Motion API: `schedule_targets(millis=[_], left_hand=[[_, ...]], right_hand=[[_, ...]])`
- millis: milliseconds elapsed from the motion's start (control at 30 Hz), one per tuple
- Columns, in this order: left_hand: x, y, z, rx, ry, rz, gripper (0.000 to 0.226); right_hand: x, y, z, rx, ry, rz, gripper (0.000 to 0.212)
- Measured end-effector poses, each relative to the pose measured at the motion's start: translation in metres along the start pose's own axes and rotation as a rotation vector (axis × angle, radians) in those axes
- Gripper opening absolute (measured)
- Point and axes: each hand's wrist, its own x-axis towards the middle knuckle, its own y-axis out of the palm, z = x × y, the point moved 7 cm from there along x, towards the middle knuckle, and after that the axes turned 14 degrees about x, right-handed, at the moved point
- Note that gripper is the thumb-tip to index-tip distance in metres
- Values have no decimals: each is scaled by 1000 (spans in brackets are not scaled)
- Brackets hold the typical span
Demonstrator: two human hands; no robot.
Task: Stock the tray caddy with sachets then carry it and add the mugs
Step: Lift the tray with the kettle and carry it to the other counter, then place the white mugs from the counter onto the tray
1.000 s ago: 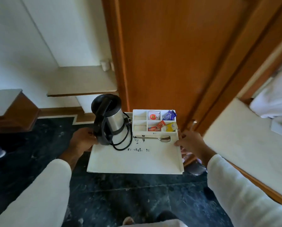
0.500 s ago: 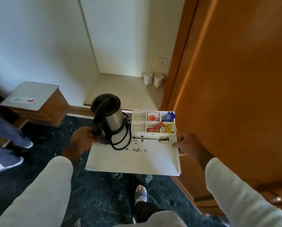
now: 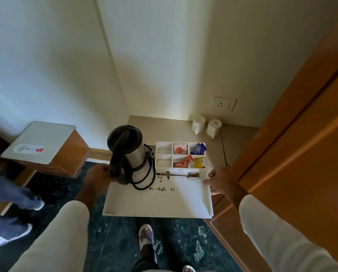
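Counter (image 3: 170,126) in the alcove now straight ahead; a second ago a wooden door filled the view, so the carry is nearly done. Tray (image 3: 158,201) held level, far edge over the counter's front edge. Left hand (image 3: 97,178) and right hand (image 3: 221,182), fingers closed on the side rims. Kettle (image 3: 128,154), sachets (image 3: 187,156) aboard. Mugs (image 3: 206,125) wait at the counter's back right corner.

Soft daylight is washing the wall (image 3: 164,55) above the white tray (image 3: 160,205), fading into shadow toward the dark floor (image 3: 183,242) below it. Wide-angle distortion is bending the wooden door (image 3: 301,154) beside the tray; edges are blurring slightly.
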Motion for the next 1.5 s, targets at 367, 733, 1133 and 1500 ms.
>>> schedule_targets(millis=[367,733,1133,1500], left_hand=[[198,-7,-23,-51,76,82,16],[319,36,-21,38,-43,191,28],[357,53,-42,173,-30,159,19],[248,58,-48,256,350,-142,29]], right_hand=[[125,47,57,101,150,-102,24],[224,80,70,60,246,-141,32],[280,78,69,-54,247,-109,28],[279,29,65,170,157,-408,50]])
